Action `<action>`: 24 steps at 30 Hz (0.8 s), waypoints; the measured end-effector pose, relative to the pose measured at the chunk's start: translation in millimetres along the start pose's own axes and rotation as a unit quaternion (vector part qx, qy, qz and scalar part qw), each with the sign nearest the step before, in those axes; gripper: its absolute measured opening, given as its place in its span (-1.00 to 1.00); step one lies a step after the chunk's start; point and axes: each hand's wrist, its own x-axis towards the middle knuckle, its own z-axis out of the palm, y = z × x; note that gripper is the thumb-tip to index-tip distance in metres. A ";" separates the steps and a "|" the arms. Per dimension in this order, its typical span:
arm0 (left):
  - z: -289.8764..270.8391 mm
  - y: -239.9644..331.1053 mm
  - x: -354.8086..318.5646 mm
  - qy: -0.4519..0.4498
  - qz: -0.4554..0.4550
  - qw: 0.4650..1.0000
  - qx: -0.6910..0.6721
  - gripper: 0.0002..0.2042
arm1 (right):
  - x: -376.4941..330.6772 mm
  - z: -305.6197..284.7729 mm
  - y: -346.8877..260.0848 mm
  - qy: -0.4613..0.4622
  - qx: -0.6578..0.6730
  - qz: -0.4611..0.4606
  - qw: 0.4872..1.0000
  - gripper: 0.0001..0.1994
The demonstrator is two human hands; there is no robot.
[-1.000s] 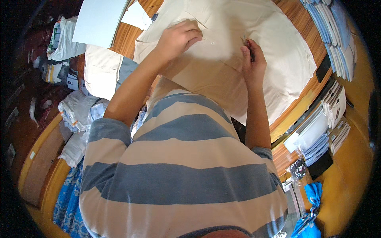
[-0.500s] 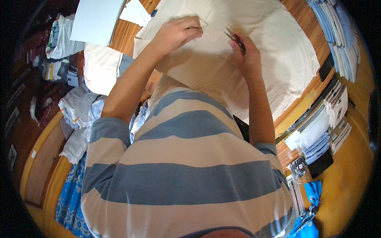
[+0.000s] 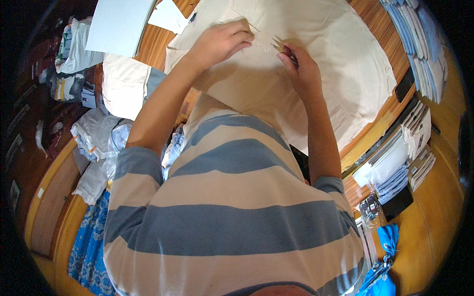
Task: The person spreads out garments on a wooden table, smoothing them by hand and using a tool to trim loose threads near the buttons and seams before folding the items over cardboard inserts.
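The right hand (image 3: 302, 66) has slid leftward across the cream cloth (image 3: 345, 59), from right of centre at the top of the frame to just beside the left hand (image 3: 222, 42). The scissors (image 3: 281, 45) it holds now point up-left, their tips close to the left hand's fingers (image 3: 245, 35).

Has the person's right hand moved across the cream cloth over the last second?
Yes. The right hand has slid left and up over the cream cloth, toward the left hand.
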 end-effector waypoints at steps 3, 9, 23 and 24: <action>-0.6 -2.3 -3.9 0.008 0.012 1.000 0.013 -0.83 | 1.4 1.1 3.4 0.001 0.004 0.003 1.000 -0.65; 1.3 -7.1 -8.4 0.002 -0.024 1.000 0.010 -0.80 | 2.2 -4.7 6.5 0.000 0.000 0.009 1.000 -0.66; -2.0 -10.9 -6.7 0.029 -0.023 0.998 -0.042 -0.86 | 1.2 2.6 25.8 0.053 -0.040 -0.008 0.998 -0.63; -2.9 -10.5 -6.2 0.020 -0.030 0.998 -0.042 -0.85 | 0.4 2.0 26.9 0.057 -0.045 -0.006 0.997 -0.63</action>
